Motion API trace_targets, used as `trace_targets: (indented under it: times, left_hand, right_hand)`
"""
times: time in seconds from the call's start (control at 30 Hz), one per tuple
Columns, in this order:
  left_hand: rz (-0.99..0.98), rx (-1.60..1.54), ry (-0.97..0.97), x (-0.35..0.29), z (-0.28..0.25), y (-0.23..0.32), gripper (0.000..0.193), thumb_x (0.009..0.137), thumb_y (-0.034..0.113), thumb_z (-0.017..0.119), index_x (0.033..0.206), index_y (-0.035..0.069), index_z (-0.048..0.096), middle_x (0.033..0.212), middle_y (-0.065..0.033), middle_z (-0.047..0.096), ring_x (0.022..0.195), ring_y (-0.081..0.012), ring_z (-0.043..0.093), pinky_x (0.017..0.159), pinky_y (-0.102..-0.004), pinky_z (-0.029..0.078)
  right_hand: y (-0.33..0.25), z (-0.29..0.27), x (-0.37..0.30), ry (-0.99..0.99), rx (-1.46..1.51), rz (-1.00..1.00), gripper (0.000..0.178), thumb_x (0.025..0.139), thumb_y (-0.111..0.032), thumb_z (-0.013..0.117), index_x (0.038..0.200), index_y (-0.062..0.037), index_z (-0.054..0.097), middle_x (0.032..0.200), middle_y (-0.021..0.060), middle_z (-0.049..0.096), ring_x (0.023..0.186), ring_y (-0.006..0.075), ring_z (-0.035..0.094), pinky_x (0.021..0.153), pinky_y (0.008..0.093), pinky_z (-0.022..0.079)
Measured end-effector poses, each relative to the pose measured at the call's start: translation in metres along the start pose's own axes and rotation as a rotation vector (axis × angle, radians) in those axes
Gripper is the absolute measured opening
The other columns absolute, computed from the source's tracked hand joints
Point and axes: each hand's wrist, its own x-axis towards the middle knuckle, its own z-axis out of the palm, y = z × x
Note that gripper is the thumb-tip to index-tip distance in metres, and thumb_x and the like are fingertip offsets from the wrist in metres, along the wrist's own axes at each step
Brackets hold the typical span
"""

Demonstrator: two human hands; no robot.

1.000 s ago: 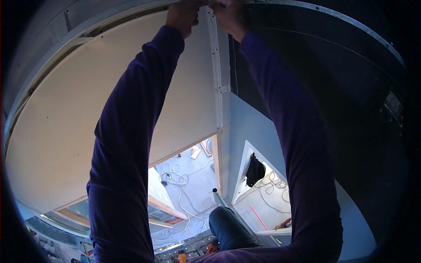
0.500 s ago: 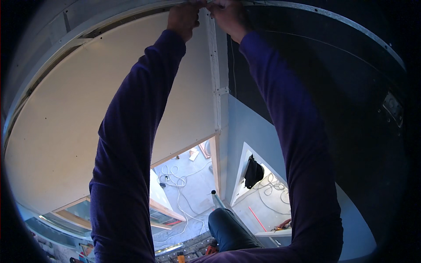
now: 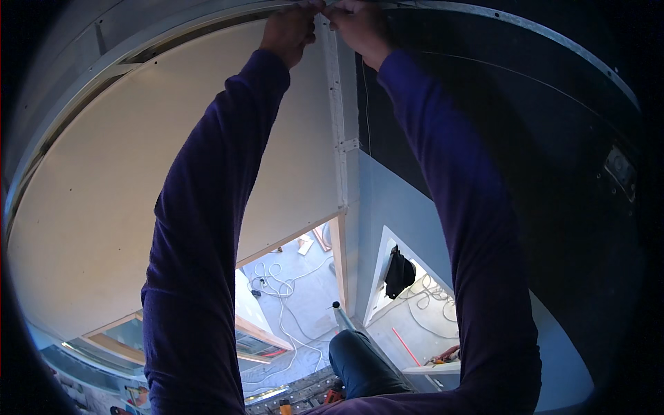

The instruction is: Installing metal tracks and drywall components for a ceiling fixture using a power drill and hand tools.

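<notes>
Both my arms, in dark purple sleeves, reach up to the top of the picture. My left hand (image 3: pixel 289 33) is closed, its fingertips pinched together beside the metal corner strip (image 3: pixel 336 90). My right hand (image 3: pixel 362 31) is closed too, thumb and fingers meeting close to the left hand's fingertips, by the curved metal rail (image 3: pixel 498 15). Whatever lies between the fingers is too small or hidden to make out. Below my right hand a thin wire (image 3: pixel 367 104) hangs against the dark wall panel (image 3: pixel 553 166).
A pale board wall (image 3: pixel 138 180) fills the left side. Far below, cables (image 3: pixel 280 290) lie on the floor through a doorway. A black bag-like thing (image 3: pixel 400 273) hangs at a white-framed opening. An electrical box (image 3: pixel 620 171) sits on the dark panel. Tools lie near my leg (image 3: pixel 360 360).
Both hands stay almost in place at the top; the fingers shift slightly. The hanging wire has moved a little to the left.
</notes>
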Motion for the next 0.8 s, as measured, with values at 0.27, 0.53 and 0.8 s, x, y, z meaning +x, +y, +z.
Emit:
trace_targets:
  times: [0.27,0.53,0.8]
  left_hand:
    - [0.024,0.042,0.048,0.009,-0.001,-0.009,0.021,0.093,0.018,0.061,0.105,0.000,0.063,0.069,0.0023,0.045,0.058,-0.0092,0.041,0.050,-0.0262,0.035]
    - [-0.138,0.145,0.071,-0.010,-0.009,-0.003,0.015,0.093,0.021,0.059,0.097,0.007,0.056,0.072,-0.0006,0.045,0.059,-0.0112,0.042,0.051,-0.0251,0.036]
    - [-0.406,-0.204,-0.060,-0.022,-0.086,-0.010,0.007,0.091,0.008,0.053,0.093,0.002,0.051,0.080,-0.0069,0.047,0.062,-0.0148,0.044,0.054,-0.0293,0.039]
  right_hand:
    - [0.005,0.005,-0.003,0.104,0.059,-0.093,0.026,0.086,-0.026,0.061,0.080,-0.0021,0.068,0.070,0.0100,0.068,0.068,0.0193,0.065,0.064,0.0348,0.049]
    - [0.003,0.013,0.006,0.149,-0.076,0.031,0.026,0.085,-0.024,0.057,0.080,-0.0004,0.068,0.072,0.0159,0.069,0.070,0.0290,0.068,0.064,0.0390,0.050]
    - [-0.008,0.022,0.004,0.221,-0.020,0.067,0.028,0.084,-0.023,0.058,0.086,0.0035,0.067,0.077,0.0207,0.069,0.074,0.0309,0.069,0.065,0.0404,0.050]
